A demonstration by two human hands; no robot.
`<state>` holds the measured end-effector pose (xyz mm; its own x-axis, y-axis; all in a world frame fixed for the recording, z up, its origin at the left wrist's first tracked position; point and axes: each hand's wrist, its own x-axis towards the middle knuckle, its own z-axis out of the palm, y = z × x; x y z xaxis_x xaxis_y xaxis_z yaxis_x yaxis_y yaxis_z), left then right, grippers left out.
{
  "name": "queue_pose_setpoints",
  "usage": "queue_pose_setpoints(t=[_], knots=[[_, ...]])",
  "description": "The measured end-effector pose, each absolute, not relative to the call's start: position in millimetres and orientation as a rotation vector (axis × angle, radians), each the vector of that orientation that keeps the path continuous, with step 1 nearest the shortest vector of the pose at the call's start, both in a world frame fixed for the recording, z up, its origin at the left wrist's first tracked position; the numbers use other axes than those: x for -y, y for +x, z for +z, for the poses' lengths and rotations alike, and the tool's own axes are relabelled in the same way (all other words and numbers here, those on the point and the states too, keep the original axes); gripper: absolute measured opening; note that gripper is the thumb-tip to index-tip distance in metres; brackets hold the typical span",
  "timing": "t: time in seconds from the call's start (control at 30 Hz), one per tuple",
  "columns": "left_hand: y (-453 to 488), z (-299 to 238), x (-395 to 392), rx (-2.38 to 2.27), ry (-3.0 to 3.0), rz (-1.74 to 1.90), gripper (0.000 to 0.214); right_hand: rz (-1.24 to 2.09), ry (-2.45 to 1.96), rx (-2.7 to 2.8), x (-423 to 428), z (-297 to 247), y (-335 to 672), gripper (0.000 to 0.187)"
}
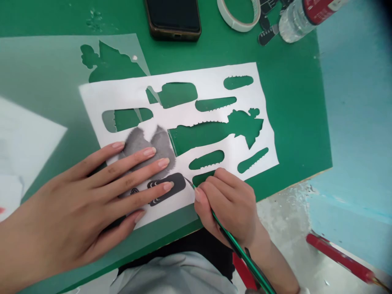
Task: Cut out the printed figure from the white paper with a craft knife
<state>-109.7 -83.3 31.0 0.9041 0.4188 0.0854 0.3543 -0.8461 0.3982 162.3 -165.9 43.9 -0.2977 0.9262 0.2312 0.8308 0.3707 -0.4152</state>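
Observation:
A white paper sheet (214, 118) with several cut-out openings lies on a green mat. My left hand (110, 188) is spread flat across its lower left, fingers apart, over grey fuzzy-edged shapes (163, 149) and a dark rounded shape (177, 183) with white curved lines. In my right hand (228, 204) is a slim green pen-shaped craft knife (232, 241), gripped like a pencil. Its thin tip meets the paper at the right end of the dark shape, beside my left fingertips. Part of the grey shapes is hidden under my left fingers.
The green mat (300, 134) carries a translucent sheet (61, 57), a phone (173, 18) and a tape roll (228, 14). A clear bottle (294, 24) with a red label stands beside dark cut pieces (268, 34). White paper (27, 139) lies left; a red rod-like object (339, 257) is lower right.

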Motion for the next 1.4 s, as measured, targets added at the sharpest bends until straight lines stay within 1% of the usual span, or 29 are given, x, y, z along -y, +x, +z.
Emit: queue_pose_setpoints(t=[0.17, 0.57, 1.4], knots=[[-108.7, 30.0, 82.4, -0.565, 2.680, 0.249, 0.061, 0.306, -1.526, 2.207, 167.5, 44.3, 161.9, 0.046], [-110.9, 29.7, 82.6, -0.555, 2.669, 0.270, 0.059, 0.290, -1.688, 2.165, 172.6, 53.1, 151.8, 0.044], [-108.1, 29.3, 81.5, -0.560, 2.672, 0.270, 0.056, 0.242, -1.651, 2.168, 175.7, 46.6, 152.2, 0.045]])
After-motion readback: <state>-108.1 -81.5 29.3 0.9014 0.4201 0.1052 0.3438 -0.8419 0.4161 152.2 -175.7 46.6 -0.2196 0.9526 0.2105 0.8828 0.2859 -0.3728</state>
